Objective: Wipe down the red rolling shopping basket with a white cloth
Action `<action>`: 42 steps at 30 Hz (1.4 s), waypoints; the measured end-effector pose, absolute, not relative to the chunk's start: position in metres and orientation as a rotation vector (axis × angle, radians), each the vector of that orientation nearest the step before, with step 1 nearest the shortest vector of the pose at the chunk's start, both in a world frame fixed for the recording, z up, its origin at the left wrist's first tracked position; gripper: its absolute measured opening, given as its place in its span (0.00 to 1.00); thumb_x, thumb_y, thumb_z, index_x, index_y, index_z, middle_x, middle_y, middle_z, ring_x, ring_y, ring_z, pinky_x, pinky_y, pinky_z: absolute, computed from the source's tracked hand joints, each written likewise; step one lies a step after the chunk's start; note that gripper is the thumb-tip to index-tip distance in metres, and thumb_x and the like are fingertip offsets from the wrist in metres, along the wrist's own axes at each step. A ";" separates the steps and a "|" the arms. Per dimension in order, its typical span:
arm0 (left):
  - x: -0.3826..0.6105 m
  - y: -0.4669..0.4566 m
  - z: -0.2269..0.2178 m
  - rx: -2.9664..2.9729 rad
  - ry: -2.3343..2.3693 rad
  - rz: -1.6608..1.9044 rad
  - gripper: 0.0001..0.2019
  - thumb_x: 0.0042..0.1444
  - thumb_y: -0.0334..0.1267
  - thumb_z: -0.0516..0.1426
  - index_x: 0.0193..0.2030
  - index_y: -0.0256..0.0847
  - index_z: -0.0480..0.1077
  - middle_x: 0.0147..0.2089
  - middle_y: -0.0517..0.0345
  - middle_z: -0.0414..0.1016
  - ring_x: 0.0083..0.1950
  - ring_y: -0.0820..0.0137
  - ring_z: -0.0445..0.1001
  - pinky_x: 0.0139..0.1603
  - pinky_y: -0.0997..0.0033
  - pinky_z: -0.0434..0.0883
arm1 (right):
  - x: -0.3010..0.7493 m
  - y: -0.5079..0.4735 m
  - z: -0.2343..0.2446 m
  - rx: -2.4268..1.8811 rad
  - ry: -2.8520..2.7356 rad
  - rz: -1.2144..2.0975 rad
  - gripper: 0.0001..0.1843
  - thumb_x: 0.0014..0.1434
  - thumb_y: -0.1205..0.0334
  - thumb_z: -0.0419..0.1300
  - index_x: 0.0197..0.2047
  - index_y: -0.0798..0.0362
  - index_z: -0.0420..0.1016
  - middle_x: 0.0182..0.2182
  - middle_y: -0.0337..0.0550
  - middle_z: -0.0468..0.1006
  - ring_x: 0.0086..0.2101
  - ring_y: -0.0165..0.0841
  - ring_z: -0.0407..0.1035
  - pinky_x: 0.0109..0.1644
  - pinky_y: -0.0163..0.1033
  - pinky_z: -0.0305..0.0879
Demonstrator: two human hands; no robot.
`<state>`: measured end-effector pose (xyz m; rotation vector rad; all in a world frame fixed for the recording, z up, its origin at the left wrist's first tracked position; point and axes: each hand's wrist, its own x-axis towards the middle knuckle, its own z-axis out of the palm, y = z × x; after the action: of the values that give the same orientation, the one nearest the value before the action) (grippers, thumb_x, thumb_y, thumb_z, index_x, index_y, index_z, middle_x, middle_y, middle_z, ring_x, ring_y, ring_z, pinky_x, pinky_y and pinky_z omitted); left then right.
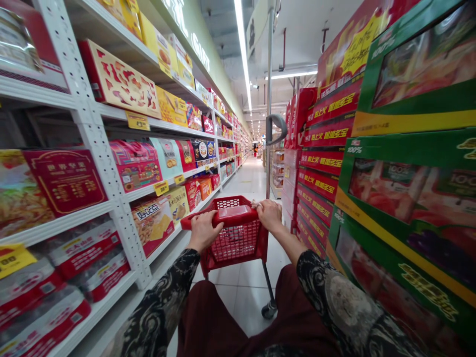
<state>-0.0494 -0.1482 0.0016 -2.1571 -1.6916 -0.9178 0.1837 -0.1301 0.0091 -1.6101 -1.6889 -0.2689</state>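
Observation:
A red plastic shopping cart (238, 243) stands in front of me in a store aisle, its handle bar (232, 215) across my view. My left hand (204, 231) is wrapped over the left part of the bar. Near the bar's right end my right hand (269, 215) grips it, with a small pale crumpled thing showing beside the fingers; I cannot make out what that is. A metal pole (269, 89) with a grey hook-shaped piece (275, 130) rises by the cart's right side. Through the lattice, the basket's contents are unclear.
White shelves (87, 139) with boxed goods and price tags line the left side. Stacked red cartons (323, 144) and green fruit-juice cartons (401, 198) stand close on the right. The tiled floor (247, 173) runs ahead between them; a distant person (255, 148) stands far down the aisle.

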 end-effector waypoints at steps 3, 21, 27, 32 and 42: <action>-0.052 -0.149 0.002 -2.161 -1.679 -0.926 0.21 0.51 0.46 0.53 0.50 0.38 0.66 0.49 0.49 0.74 0.51 0.60 0.69 0.54 0.56 0.57 | 0.169 -0.138 0.008 -1.490 -1.765 -0.259 0.12 0.57 0.63 0.51 0.40 0.52 0.74 0.39 0.44 0.75 0.43 0.36 0.65 0.49 0.41 0.51; -0.044 -0.149 0.001 -2.158 -1.701 -0.909 0.21 0.51 0.46 0.53 0.51 0.40 0.65 0.49 0.49 0.74 0.51 0.60 0.68 0.55 0.57 0.55 | 0.177 -0.132 0.016 -1.637 -1.774 -0.237 0.14 0.60 0.60 0.48 0.41 0.53 0.73 0.39 0.48 0.76 0.43 0.38 0.66 0.49 0.42 0.53; -0.038 -0.150 0.003 -2.166 -1.702 -0.883 0.18 0.51 0.45 0.52 0.46 0.40 0.67 0.44 0.50 0.75 0.48 0.61 0.69 0.52 0.57 0.57 | 0.116 -0.148 0.011 -1.153 -2.035 -0.271 0.17 0.59 0.63 0.50 0.50 0.52 0.69 0.49 0.45 0.71 0.52 0.37 0.60 0.56 0.42 0.50; -0.036 -0.151 0.006 -2.197 -1.713 -0.844 0.16 0.51 0.44 0.52 0.44 0.41 0.68 0.43 0.51 0.75 0.48 0.61 0.70 0.52 0.58 0.58 | 0.102 -0.145 0.013 -1.174 -2.057 -0.228 0.16 0.59 0.63 0.50 0.50 0.50 0.69 0.50 0.45 0.71 0.53 0.36 0.60 0.57 0.45 0.49; -0.034 -0.155 0.007 -2.217 -1.692 -0.890 0.22 0.50 0.42 0.53 0.52 0.37 0.65 0.50 0.48 0.73 0.52 0.60 0.69 0.56 0.56 0.57 | 0.160 -0.126 0.018 -1.586 -1.862 -0.219 0.18 0.63 0.56 0.45 0.39 0.53 0.73 0.39 0.47 0.77 0.42 0.36 0.68 0.46 0.40 0.55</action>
<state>-0.0336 -0.1548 0.0070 -2.2167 -1.6917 -0.8900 0.1601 -0.1256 0.0181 -1.5856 -1.8618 -0.2186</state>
